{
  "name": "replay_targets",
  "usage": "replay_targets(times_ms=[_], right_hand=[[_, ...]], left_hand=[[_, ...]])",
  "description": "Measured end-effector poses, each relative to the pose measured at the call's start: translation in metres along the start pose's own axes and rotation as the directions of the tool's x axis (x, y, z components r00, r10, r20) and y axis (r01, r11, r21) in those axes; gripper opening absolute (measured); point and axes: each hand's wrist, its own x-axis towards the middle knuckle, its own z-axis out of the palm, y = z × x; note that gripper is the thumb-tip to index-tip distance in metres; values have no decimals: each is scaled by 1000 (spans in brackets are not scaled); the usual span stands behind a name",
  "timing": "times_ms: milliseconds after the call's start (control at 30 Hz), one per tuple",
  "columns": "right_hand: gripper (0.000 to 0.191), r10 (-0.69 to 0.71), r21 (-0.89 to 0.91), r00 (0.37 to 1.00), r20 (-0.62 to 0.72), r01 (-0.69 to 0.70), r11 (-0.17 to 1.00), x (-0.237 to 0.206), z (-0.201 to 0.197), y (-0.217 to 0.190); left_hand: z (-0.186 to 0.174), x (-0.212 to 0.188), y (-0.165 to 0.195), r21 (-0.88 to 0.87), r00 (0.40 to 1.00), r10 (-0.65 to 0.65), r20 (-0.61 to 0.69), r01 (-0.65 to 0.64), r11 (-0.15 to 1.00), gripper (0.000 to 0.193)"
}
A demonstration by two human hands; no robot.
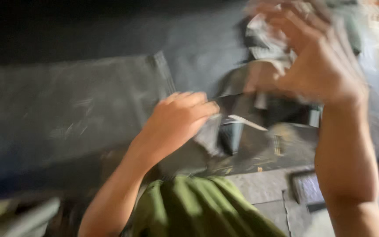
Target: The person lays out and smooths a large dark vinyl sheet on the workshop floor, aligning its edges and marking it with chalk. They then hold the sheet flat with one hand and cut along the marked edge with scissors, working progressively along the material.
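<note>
Left hand (178, 120): your fingers curl on the grey bag (80, 109), its edge just beside them.
Right hand (316, 57): open, raised against crumpled plastic (268, 41).

The large grey plastic bag (66, 109) at nine o'clock looks thin and faintly glossy, with creases that catch light. The dark folded garment (259, 140) at centre seems a soft cloth wrapped in shiny clear film. At six o'clock, the olive-green cloth (198, 206) is matt and wrinkled. Blur hides finer texture.
</note>
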Motion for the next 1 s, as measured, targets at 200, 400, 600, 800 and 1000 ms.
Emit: replay_targets(times_ms=[200,400,600,800,1000], right_hand=[[38,304,330,855,421,-456,826,13,103,-72],[26,301,581,884,359,-464,669,32,121,-82],[23,397,670,851,344,-519,531,44,167,-106],[19,601,718,758,254,-564,408,2,194,-98],[16,801,745,562,207,-622,243,17,275,-137]], left_hand=[[-38,-20,-20,406,940,159,-302,-24,913,48],[32,-94,-66,-551,899,-191,-393,-64,832,119],[126,-156,-136,-757,782,-580,228,517,400,79],[89,-272,-229,-666,747,-646,159,564,489,76],[-53,-436,-306,-818,612,-736,290,557,141,41]])
